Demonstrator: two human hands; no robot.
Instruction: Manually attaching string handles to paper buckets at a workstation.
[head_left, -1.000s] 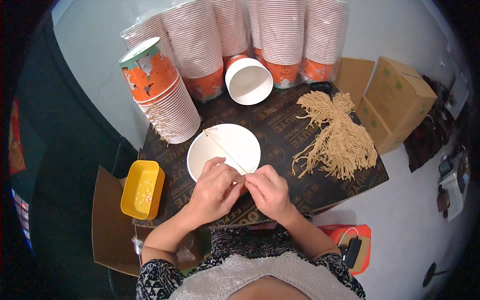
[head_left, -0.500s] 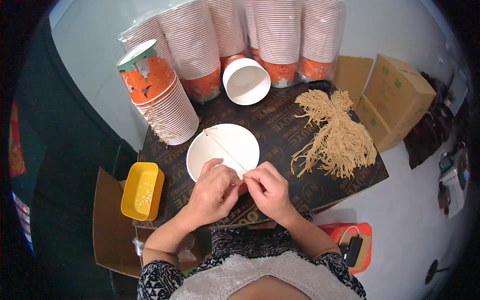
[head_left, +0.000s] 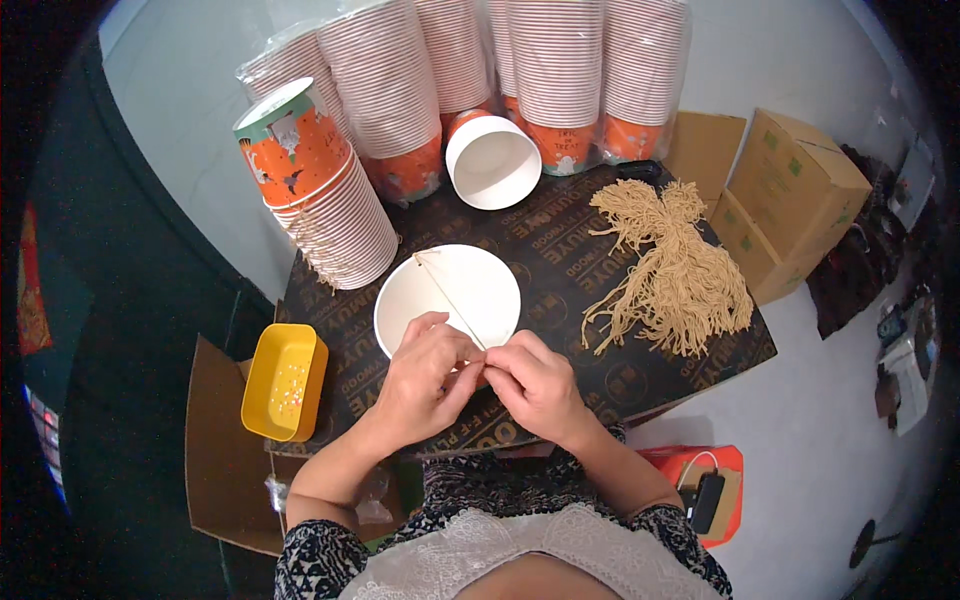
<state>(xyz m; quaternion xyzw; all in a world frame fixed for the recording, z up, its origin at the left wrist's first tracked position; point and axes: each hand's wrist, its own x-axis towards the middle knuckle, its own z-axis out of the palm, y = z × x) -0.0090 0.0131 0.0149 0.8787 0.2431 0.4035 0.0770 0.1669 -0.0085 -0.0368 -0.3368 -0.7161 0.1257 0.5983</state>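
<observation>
A white-lined paper bucket (head_left: 410,300) stands mouth up on the dark table, close in front of me. A thin tan cord (head_left: 448,300) runs from its far rim across the opening to my fingertips at the near rim. My left hand (head_left: 428,385) is closed in a pinch at that rim, thumb and fingers together on the cord. Pressed up against it, my right hand (head_left: 538,388) pinches at the same spot. The cord's near end is hidden by my fingers. A loose bundle of tan cords (head_left: 670,270) lies to the right.
Left of the bucket leans a nested stack of buckets (head_left: 340,220) with cords on its side. A yellow tray (head_left: 265,385) holds small pale bits. Another bucket (head_left: 492,165) lies on its side before tall wrapped stacks (head_left: 555,70). Cardboard boxes (head_left: 800,190) stand beyond the table's right.
The fingertips of both hands have come closer together at the near rim. The bucket has shifted very slightly. Everything else stays put.
</observation>
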